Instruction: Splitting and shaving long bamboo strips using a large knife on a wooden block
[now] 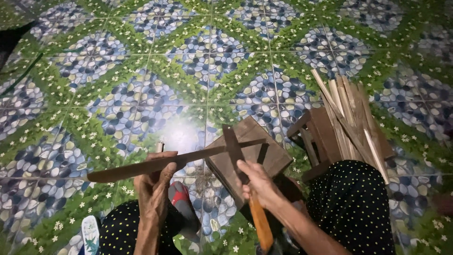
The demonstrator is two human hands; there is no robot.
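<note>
Wood slat, long and thin, lies almost level across the lower middle of the view, its far end resting on the wooden block and its near part clenched in the left hand. The right hand has its grip closed on the orange handle of a chopping knife, whose dark blade stands upright against the slat over the block.

Judging from how things lie, the main risk is the blade sliding along the slat toward the left hand, since the thumb and fingers sit on the same piece that the edge is biting into. A slat this thin could also split unevenly or twist, and the block, tilted on the floor, may rock under a blow. The foot in the red sandal is just beside the block, within reach of a falling piece.

There is no raised surface: the work is done low down on a tiled floor printed with blue pebbles and green leaves, glossy, with a bright glare patch near the middle. A pile of split sticks leans on a second piece of wood to the right. The edges of the room are dark
</note>
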